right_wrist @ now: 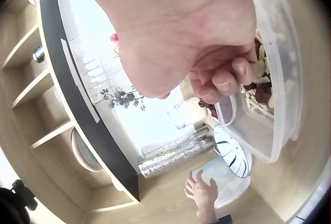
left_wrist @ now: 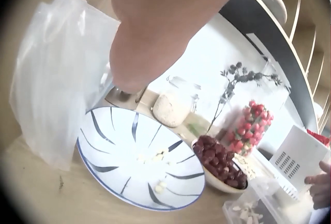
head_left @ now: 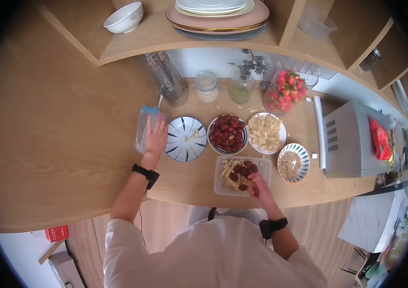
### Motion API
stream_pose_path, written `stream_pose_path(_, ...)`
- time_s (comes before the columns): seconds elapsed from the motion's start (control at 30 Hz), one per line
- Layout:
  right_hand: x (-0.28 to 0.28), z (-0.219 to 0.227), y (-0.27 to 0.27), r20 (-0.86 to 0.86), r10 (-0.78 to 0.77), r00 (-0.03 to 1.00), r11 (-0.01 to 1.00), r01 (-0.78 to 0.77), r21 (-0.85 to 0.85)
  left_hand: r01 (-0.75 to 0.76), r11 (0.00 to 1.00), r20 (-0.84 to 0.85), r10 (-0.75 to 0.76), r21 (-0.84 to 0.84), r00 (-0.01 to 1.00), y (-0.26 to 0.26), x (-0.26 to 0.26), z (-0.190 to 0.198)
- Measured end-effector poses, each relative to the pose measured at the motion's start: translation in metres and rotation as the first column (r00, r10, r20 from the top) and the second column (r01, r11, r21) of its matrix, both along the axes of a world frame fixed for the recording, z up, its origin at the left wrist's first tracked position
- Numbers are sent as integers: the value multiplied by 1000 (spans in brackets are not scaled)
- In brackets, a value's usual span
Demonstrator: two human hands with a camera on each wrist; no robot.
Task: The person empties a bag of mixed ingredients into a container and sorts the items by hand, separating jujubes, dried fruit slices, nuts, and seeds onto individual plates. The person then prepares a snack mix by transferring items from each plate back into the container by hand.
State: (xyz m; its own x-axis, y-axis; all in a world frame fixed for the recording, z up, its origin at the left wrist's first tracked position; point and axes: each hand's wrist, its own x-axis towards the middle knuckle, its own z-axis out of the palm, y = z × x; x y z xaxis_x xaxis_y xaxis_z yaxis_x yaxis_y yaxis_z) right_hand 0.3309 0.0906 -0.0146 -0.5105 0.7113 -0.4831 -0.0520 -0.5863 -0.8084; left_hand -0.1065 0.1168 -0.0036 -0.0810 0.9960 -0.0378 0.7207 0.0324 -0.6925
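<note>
My left hand (head_left: 155, 137) rests on a clear zip bag (head_left: 141, 130) with a blue top strip, its fingers spread; the left wrist view shows the bag (left_wrist: 57, 79) beside the striped plate. My right hand (head_left: 260, 189) is at the right side of a clear plastic box (head_left: 218, 186) holding pale slices and red dates (head_left: 248, 169). In the right wrist view the right hand's fingers (right_wrist: 225, 83) bend loosely by the box rim, and no object shows in them. The palm hides part of the box.
Behind the box stand a striped plate (head_left: 177, 149) with small pale pieces, a bowl of dates (head_left: 227, 133), a plate of pale slices (head_left: 265, 132) and a striped bowl of shreds (head_left: 290, 164). Jars (head_left: 207, 89), strawberries (head_left: 286, 91) and a grey appliance (head_left: 350, 139) stand farther back.
</note>
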Motion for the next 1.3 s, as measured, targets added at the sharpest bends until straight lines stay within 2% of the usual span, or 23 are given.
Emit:
stream_pose_path(0.07,-2,0,0,-2,9,1000,1000,-9,-3,-116,975,67,131,-192,989,-1,-1,1)
stream_pose_path(0.17,-5,1,4,-18,16,1000,999,-15,35,-214,942,76,241,-258,968,-4,-20,-2)
stream_pose_path(0.3,-4,2,3,-39,1,999,998,1,70,-102,964,163,145,-245,976,-3,-45,-23)
stream_pose_path(0.4,0,2,0,-18,-6,1000,996,8,92,-58,982,56,69,-181,996,-5,-55,-40)
stream_pose_path(0.47,5,4,1,27,-3,1000,993,0,122,-162,944,-18,164,-287,986,-7,-46,-31)
stream_pose_path(0.5,6,4,3,22,5,1000,993,-8,117,-152,945,-8,156,-290,988,-7,-44,-30)
stream_pose_path(0.57,8,3,8,24,3,1000,994,-6,106,-108,942,-158,60,-317,986,-14,-53,-35)
stream_pose_path(0.6,10,2,12,108,13,994,980,-34,197,-96,941,-150,49,-325,988,-13,-60,-45)
stream_pose_path(0.63,11,2,17,192,19,981,956,-74,284,-84,967,-141,51,-240,989,-9,-69,-62)
stream_pose_path(0.67,12,3,22,200,16,980,958,-72,277,-75,985,-132,55,-153,990,-4,-66,-65)
stream_pose_path(0.7,13,3,27,221,2,975,935,-81,346,-69,985,-125,49,-160,991,-1,-64,-68)
stream_pose_path(0.8,16,6,43,285,-17,959,872,-125,474,-53,986,-18,51,-155,999,5,-20,-7)
stream_pose_path(0.83,18,10,49,324,-21,946,827,-166,538,-71,980,73,86,-188,994,7,0,20)
stream_pose_path(0.87,19,21,54,330,-23,944,831,-165,531,-87,971,163,125,-222,979,9,19,40)
stream_pose_path(0.9,17,37,58,425,-28,905,786,-243,569,-82,970,167,122,-230,978,8,35,55)
stream_pose_path(0.93,17,45,62,513,-40,858,735,-323,596,-11,987,307,60,-159,950,5,50,67)
stream_pose_path(0.97,18,41,65,519,-41,854,729,-330,599,47,996,436,-8,-78,900,1,64,71)
stream_pose_path(1.0,19,40,67,522,-37,852,734,-331,593,47,995,438,-5,-85,899,-2,77,67)
stream_pose_path(1.03,19,41,67,499,-59,864,680,-331,654,39,997,685,19,-69,728,-7,90,61)
stream_pose_path(1.07,18,41,67,473,-81,878,621,-327,712,23,998,869,35,-54,494,-12,104,55)
stream_pose_path(1.2,23,33,61,507,-96,857,564,-373,737,-41,998,984,59,-52,171,-47,183,11)
stream_pose_path(1.27,31,28,58,541,-62,839,529,-432,731,-54,999,1000,-8,9,11,-55,217,2)
stream_pose_path(1.3,35,27,57,541,-59,839,525,-435,732,-59,998,1000,-11,11,11,-56,227,1)
